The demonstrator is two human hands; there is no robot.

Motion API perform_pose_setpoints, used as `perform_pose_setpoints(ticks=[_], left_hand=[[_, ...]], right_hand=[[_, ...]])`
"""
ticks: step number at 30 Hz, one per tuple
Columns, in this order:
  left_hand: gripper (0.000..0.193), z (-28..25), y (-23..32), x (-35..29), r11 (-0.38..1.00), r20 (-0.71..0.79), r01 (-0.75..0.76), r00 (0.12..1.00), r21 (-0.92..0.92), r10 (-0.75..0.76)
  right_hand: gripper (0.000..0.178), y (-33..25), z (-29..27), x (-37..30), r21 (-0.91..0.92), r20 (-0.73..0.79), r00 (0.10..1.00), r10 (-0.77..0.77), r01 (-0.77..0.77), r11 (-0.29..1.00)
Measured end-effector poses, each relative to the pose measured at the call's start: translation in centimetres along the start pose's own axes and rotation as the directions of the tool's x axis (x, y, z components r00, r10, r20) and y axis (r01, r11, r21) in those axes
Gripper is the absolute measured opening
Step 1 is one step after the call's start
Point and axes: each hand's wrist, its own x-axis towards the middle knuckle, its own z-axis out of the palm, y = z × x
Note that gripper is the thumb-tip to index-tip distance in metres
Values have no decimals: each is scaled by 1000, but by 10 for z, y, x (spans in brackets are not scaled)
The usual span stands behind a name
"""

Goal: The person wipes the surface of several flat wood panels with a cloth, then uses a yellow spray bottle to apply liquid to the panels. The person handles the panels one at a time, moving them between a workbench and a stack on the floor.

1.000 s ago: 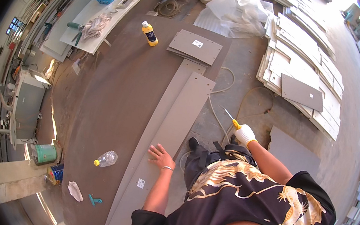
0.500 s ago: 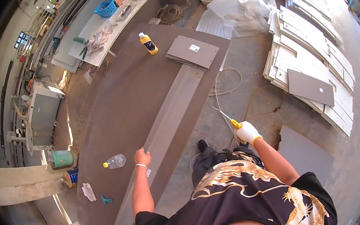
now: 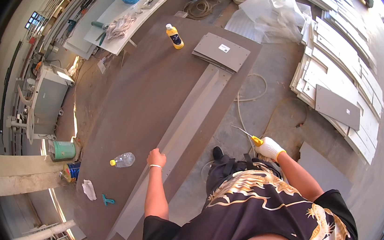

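Note:
A long, narrow grey panel lies slantwise along the brown work table. My bare left hand, a white band at its wrist, is closed on the panel's left edge. My right hand wears a white glove and is held out to the right, off the table. It grips a tool with a yellow handle and a thin metal shaft, which points up and left and looks slightly bent at the tip. Shorter grey boards are stacked at the panel's far end.
A yellow bottle stands at the table's far side. A clear plastic bottle, a white cloth and a teal tool lie at left. Hoses trail over the floor. White panels are piled at right.
The whole view has shifted and turned slightly. The long panel's left edge now looks more raised beside my left hand. Both hands keep their hold, and the yellow-handled tool points more to the left.

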Motion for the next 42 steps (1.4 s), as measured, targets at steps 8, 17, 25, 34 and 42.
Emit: perform_pose_setpoints(ticks=[8, 17, 25, 34, 42], left_hand=[[64, 54, -15, -50, 985, -25, -147, 988, 91, 150], [82, 146, 17, -97, 987, -37, 69, 997, 148, -65], [86, 143, 10, -103, 998, -48, 48, 998, -41, -50], [75, 175, 3, -104, 961, -213, 199, 947, -193, -239], [71, 191, -86, -141, 876, -106, 481, 869, -43, -483]], right_hand=[[34, -18, -16, 42, -243, -349, 911, -219, 137, 960], [32, -28, -22, 72, 40, -260, 960, 101, -93, 995], [32, -15, -45, 129, -68, -359, 933, -13, -12, 998], [23, -91, -1, 123, -341, 37, 999, 22, -8, 940], [26, -187, 155, 47, -757, 463, 880, -103, 453, 471]])
